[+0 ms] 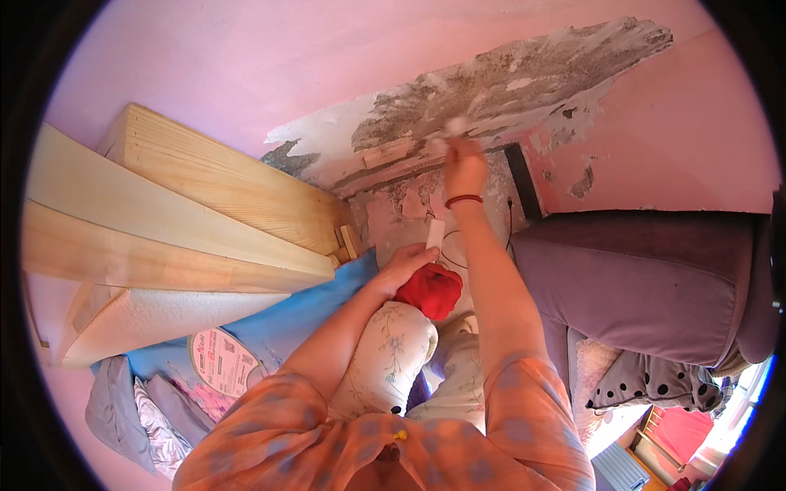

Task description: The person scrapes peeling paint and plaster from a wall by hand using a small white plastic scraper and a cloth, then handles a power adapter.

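My left hand (408, 267) grips a small white rectangular object (435, 235), perhaps a power strip or box, just above a bundled red cloth (434, 291) by my knee. Further up, my right hand (465, 166), with a red band at its wrist, is raised in front of the peeling pink wall (516, 80). Something small and white (455, 127) shows blurred at its fingertips; what it is I cannot tell. A thin dark cord (453, 242) curves between my forearms.
Pale wooden boards (227, 190) fill the left side above a blue patterned sheet (307, 301). At the right stands a purple upholstered sofa (645, 282), with a grey dotted cloth (657, 380) beside it. A dark post (523, 181) stands in the wall corner.
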`<state>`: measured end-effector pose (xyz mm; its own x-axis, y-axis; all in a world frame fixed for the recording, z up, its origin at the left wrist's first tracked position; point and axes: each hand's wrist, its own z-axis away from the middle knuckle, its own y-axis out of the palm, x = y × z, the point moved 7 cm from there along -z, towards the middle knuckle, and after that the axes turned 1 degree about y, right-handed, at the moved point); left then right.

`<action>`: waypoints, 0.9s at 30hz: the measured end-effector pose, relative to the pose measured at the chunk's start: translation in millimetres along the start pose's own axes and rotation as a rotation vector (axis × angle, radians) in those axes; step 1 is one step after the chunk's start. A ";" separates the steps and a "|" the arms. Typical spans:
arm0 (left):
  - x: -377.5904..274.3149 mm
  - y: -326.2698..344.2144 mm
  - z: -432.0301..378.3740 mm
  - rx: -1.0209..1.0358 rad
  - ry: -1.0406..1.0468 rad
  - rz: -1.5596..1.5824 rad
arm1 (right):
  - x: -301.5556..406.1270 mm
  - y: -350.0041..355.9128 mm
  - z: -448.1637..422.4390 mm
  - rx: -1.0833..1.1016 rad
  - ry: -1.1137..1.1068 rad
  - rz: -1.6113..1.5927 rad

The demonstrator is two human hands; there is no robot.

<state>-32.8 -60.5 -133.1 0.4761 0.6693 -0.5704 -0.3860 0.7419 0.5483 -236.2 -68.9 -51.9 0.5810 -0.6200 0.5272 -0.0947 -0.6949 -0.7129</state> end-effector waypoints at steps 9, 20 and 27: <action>-4.2 -5.1 1.8 -0.003 0.104 -0.039 | 87.8 -5.4 15.6 -0.062 0.210 -0.639; 3.1 -12.2 -4.5 0.000 0.077 -0.020 | 31.5 32.8 21.7 -0.006 0.426 -0.454; -4.0 -5.7 -0.9 -0.058 0.155 -0.220 | 31.1 68.2 37.9 -0.030 0.675 -0.774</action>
<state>-33.2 -67.3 -134.5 0.4286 0.4865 -0.7614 -0.3329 0.8684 0.3675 -194.0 -121.8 -101.6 -0.0836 -0.0673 0.9942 0.0870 -0.9944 -0.0600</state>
